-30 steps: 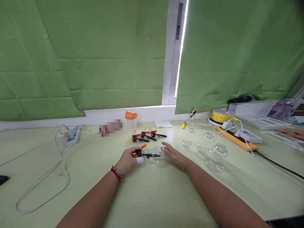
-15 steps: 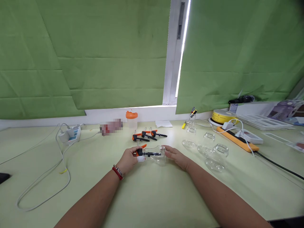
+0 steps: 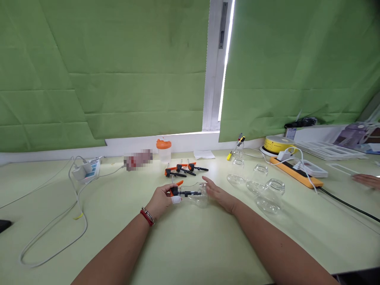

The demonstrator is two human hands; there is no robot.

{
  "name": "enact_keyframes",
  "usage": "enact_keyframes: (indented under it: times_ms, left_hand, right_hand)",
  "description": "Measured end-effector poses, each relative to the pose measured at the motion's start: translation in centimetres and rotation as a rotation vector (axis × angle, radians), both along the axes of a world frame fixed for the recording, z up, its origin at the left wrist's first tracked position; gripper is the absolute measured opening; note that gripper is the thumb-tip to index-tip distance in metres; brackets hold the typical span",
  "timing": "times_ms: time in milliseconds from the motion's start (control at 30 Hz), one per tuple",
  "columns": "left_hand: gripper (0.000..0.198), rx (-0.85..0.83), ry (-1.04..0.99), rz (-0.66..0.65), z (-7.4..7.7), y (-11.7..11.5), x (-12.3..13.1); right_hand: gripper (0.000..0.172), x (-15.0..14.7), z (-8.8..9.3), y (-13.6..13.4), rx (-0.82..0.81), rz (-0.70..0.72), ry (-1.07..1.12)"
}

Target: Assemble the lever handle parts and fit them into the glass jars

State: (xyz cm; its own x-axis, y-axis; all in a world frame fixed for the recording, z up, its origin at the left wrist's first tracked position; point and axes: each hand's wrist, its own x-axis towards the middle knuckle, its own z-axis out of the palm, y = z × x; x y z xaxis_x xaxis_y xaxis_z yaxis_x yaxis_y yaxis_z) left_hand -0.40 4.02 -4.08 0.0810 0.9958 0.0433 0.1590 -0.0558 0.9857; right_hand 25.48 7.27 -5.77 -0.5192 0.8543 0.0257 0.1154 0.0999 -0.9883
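Note:
A clear bottle point(image 3: 196, 200) lies on its side above the table, its neck toward the left and its base toward the right. My left hand point(image 3: 164, 198), with white tape on one finger, is closed round the black-and-orange bottle top point(image 3: 174, 190) at the neck. A black stem point(image 3: 191, 193) from that top runs inside the bottle. Against the base rests my right hand point(image 3: 220, 194), its fingers stretched out and not wrapped round it. Just beyond lie three similar tops point(image 3: 185, 169) with orange levers and black stems.
Several clear bottles point(image 3: 271, 194) stand to the right. Behind them are an orange power strip point(image 3: 297, 172) and a yellow round case point(image 3: 279, 145). An orange-lidded cup point(image 3: 164, 152) is at the back. White cable point(image 3: 86, 225) loops on the left. Another person's hand point(image 3: 366, 180) shows far right.
My right hand's fingers have straightened and lifted off the bottle's side, while my left hand keeps its hold. Another person's hand has come into view at the far right.

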Motion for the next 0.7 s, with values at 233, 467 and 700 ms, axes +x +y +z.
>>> enact_keyframes:
  times_ms: [233, 467, 700]
  left_hand:
    - [0.057, 0.018, -0.014, 0.011, -0.57, 0.31, -0.27]
    - [0.057, 0.038, -0.040, -0.014, -0.32, 0.05, -0.03]
    - [0.061, 0.029, -0.070, -0.039, 0.05, -0.37, 0.61]
  right_hand:
    - [0.079, -0.01, -0.01, 0.22, 0.143, 0.090, -0.009]
    - [0.066, 0.24, -0.16, 0.40, 0.145, 0.096, 0.037]
    - [0.070, -0.45, -0.31, 0.40, -0.084, -0.099, 0.062]
